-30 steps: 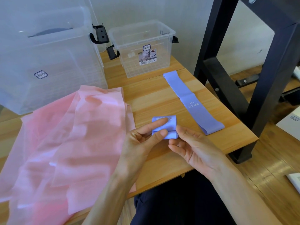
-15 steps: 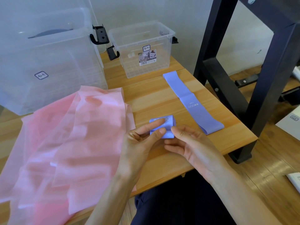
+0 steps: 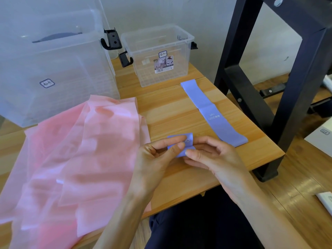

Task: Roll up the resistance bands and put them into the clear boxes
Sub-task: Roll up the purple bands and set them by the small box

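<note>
A small lilac resistance band (image 3: 179, 143), rolled into a short bundle, sits between both my hands just above the wooden table (image 3: 172, 115). My left hand (image 3: 158, 157) pinches it with thumb and forefinger from the left. My right hand (image 3: 208, 155) curls round its right side, thumb on the front. A second lilac band (image 3: 213, 114) lies flat and unrolled to the right, running diagonally. A small clear box (image 3: 158, 54) with black latches stands open at the back. A large clear box (image 3: 52, 69) stands at the back left.
Wide pink bands or sheets (image 3: 75, 159) lie in a loose pile over the left half of the table. A black metal frame (image 3: 280, 72) stands right of the table on the wooden floor. White items lie on the floor at far right.
The rolled lilac bundle has become a bit more compact, and my right fingers have closed further round it. Both hands stay in the same place.
</note>
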Tool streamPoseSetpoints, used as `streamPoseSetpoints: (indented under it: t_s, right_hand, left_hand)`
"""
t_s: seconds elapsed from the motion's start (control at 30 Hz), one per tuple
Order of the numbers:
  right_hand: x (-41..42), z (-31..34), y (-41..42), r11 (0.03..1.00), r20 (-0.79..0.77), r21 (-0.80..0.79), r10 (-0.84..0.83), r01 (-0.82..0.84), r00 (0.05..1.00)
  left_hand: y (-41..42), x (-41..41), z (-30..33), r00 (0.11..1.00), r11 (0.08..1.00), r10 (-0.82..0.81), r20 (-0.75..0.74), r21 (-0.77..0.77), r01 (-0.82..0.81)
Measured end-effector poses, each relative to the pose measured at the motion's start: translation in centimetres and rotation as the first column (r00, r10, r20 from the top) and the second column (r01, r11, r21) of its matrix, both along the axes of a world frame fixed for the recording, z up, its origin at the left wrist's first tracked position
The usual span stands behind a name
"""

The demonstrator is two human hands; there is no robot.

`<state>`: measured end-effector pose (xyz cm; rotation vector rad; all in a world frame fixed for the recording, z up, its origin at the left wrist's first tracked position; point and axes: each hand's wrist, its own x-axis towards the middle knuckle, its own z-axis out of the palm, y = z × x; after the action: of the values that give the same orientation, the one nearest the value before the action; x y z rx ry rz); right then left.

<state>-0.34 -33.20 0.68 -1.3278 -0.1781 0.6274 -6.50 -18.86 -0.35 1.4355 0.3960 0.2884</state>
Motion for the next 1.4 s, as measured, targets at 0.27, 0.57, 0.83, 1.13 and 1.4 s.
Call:
streamPoseSetpoints:
  t_s: [0.27, 0.57, 0.83, 1.13, 1.4]
  right_hand:
    - [0.59, 0.38, 0.01, 0.992, 0.029, -0.109, -0.056, 0.058, 0.998]
    - [0.96, 0.56, -0.22, 0.986, 0.052, -0.162, -0.019, 0.027, 0.998]
    - [0.66, 0.5, -0.25, 0.998, 0.032, -0.049, -0.024, 0.025, 0.999]
    - [0.73, 0.66, -0.24, 0.989, 0.022, -0.141, 0.05, -0.046, 0.999]
    - [0.72, 0.62, -0.2, 0.986, -0.009, -0.161, 0.046, -0.047, 0.999]
  left_hand:
    - [-0.24, -0.48, 0.01, 0.997, 0.997, -0.072, 0.028, -0.024, 0.072]
    - [-0.21, -0.57, -0.26, 0.996, 0.997, -0.074, 0.041, 0.012, 0.073]
    - [-0.21, -0.36, -0.44, 0.998, 0.998, -0.055, 0.043, -0.001, 0.055]
    - [0.07, 0.29, -0.54, 1.0, 1.0, 0.02, 0.017, -0.01, -0.02]
    - [0.22, 0.08, -0.45, 0.998, 0.998, -0.017, 0.059, 0.065, 0.013]
